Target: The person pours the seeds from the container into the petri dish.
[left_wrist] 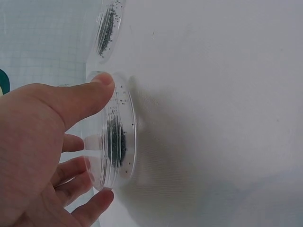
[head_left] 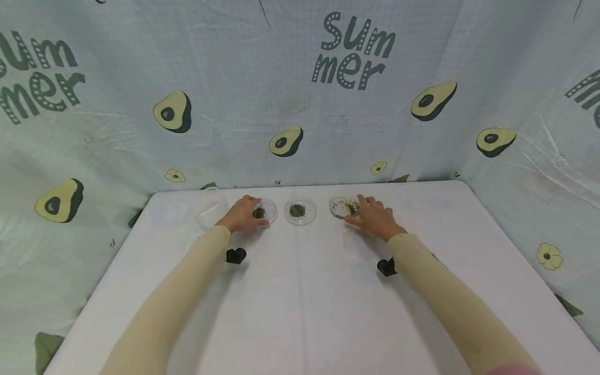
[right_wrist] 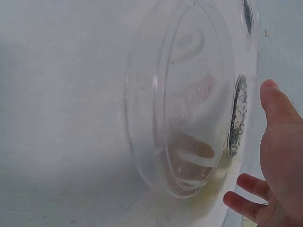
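Observation:
In the left wrist view my left hand (head_left: 244, 212) grips a clear petri dish (left_wrist: 124, 137) by its sides, thumb on one edge and fingers round the other. Dark grains (left_wrist: 116, 142) are gathered inside it. My right hand (head_left: 373, 216) is spread beside another petri dish (head_left: 338, 204) holding white, dark and yellowish grains. In the right wrist view the right thumb (right_wrist: 274, 99) stands apart from that dish. A clear round lid (right_wrist: 189, 94) lies on the table in front of the right hand.
Between the hands stands a third petri dish (head_left: 300, 221) with dark grains. A faint transparent item (head_left: 211, 212) lies left of the left hand. The white table (head_left: 300, 312) ends at a printed cloth (head_left: 234, 104) behind. Black heart shapes (head_left: 236, 255) show near both wrists.

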Tool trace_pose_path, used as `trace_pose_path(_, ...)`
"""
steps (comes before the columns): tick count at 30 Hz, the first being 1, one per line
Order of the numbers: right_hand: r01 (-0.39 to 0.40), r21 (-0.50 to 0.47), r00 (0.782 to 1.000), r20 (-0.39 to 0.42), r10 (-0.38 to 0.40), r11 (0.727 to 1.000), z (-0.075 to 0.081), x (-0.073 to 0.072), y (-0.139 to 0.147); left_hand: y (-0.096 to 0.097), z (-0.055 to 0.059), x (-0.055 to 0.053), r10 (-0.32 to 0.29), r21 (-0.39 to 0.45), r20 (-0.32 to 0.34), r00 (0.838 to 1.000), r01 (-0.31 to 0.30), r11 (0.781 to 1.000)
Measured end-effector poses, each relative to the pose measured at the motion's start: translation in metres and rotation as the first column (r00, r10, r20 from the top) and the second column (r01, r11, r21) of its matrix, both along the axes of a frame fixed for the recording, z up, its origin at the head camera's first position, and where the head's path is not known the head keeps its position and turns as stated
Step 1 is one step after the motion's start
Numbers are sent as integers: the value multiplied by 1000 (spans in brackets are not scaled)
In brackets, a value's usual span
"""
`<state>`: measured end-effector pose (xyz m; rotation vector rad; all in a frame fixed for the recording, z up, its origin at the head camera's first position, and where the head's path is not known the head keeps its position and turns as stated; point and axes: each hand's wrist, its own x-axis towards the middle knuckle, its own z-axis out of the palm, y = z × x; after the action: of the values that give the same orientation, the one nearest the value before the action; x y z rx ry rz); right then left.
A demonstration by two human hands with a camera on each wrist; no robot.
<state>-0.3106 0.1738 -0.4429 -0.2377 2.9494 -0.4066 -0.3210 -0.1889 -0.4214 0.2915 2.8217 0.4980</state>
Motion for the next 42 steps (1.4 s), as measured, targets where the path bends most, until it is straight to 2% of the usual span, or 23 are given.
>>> trace_pose_path(11, -32, 15, 999, -7, 32, 999, 2, 18, 1, -1, 1, 2, -31, -18, -4, 1000, 31, 999)
trace_pose_path(21, -67, 17, 996, -60, 68, 998, 3, 31, 4, -1, 4, 4, -35, -8, 4, 999, 35, 999)
trace_pose_path(32, -87, 62, 992, -88, 93, 994, -6, 42, 8, -3, 3, 3, -48, -7, 0, 999, 48, 999)
trace_pose_path(42, -114, 45, 988, -97, 118, 992, -6, 55, 11, -3, 3, 3, -54, 16, 3, 999, 54, 998)
